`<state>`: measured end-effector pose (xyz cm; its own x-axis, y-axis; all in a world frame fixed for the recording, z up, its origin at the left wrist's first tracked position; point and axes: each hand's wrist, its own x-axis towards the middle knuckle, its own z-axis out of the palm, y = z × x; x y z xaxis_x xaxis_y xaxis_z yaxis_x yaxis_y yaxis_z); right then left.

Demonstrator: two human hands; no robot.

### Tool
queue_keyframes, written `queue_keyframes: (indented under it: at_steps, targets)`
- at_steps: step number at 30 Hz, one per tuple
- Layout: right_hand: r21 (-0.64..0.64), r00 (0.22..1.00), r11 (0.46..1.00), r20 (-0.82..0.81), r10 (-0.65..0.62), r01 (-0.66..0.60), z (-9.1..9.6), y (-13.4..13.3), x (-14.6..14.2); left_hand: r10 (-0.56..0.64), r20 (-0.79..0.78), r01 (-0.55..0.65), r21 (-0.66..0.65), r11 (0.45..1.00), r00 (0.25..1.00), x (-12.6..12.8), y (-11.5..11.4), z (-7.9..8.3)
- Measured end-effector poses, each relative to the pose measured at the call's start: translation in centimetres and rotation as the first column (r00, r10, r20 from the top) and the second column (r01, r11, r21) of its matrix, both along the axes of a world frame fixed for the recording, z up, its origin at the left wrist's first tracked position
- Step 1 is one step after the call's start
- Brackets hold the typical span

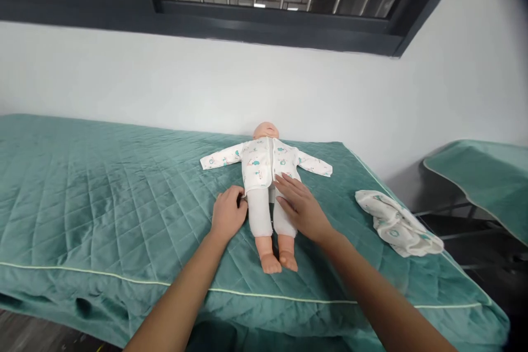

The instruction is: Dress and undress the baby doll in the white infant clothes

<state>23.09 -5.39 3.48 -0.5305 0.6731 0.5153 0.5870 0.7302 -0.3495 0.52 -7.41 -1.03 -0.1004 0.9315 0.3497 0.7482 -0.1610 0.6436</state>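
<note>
My forearms (pixel 179 297) reach in: left hand (pixel 228 214) curled beside the jacket (pixel 254 168), pinch unclear; right hand (pixel 304 209), apart and spread, should press lightly.

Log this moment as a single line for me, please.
left hand: beside jacket hem | right hand: over doll leg | patterned cloth: on green cover, right

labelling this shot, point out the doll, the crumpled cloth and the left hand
Doll (pixel 257 175), head view: front of its printed top.
Crumpled cloth (pixel 396 225), head view: its middle folds.
Left hand (pixel 226 213), head view: back of the hand.
</note>
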Motion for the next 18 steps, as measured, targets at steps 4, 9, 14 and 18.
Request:
queue_keyframes:
  at_steps: [4, 9, 14, 18]
  targets:
    - [-0.202, 0.894, 0.971, -0.400, -0.203, 0.130, -0.5, 1.0, 0.9, -0.061, 0.200, 0.058, 0.019, 0.998, 0.978, -0.5, 0.2, -0.2]
    - [-0.693, 0.349, 0.721, -0.669, -0.657, 0.029, -1.6, 7.6, 1.7, -0.037, 0.326, 0.035, 0.012, 0.999, 0.945, -0.6, 0.4, -0.2]
    - [-0.741, 0.364, 0.616, -0.670, -0.647, -0.268, -2.2, 12.3, 2.5, -0.016, 0.346, 0.018, -0.004, 1.000, 0.938, -0.4, 0.4, -0.1]
    - [-0.620, 0.292, 0.606, -0.778, -0.556, -0.499, -2.8, 13.0, 3.3, 0.016, 0.352, -0.009, -0.020, 1.000, 0.936, -0.3, 0.3, 0.2]
